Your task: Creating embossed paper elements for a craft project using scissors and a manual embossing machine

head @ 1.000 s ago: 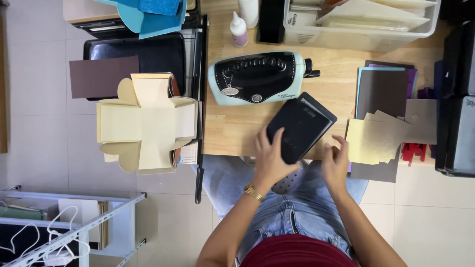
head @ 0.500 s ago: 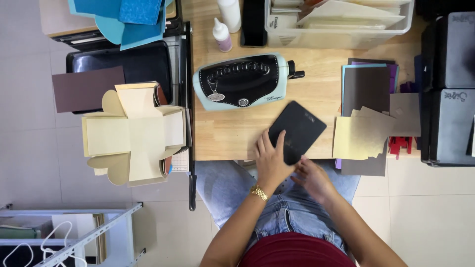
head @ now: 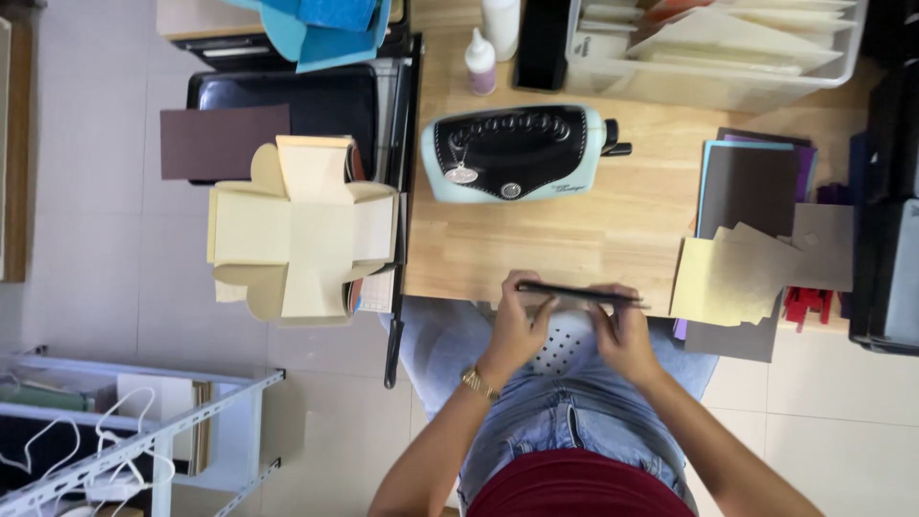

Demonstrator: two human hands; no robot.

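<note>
Head view: both hands hold a thin dark plate (head: pixel 579 293) edge-on at the near edge of the wooden table (head: pixel 574 239) — the left hand (head: pixel 517 325) pinches its left end between thumb and fingers, the right hand (head: pixel 622 330) grips its right end, fingers curled. Beyond the plate sits a pale blue and black die-cutting machine (head: pixel 517 153). To the right lies a stack of card sheets (head: pixel 747 230) in tan, grey and purple. At the table's far edge stand a small glue bottle (head: pixel 480 59) and a clear tray of papers (head: pixel 718 48). Left of the table, cream die-cut card shapes (head: pixel 297 230) rest over a black case (head: pixel 287 105) — pale floor tiles (head: pixel 86 191) below.
</note>
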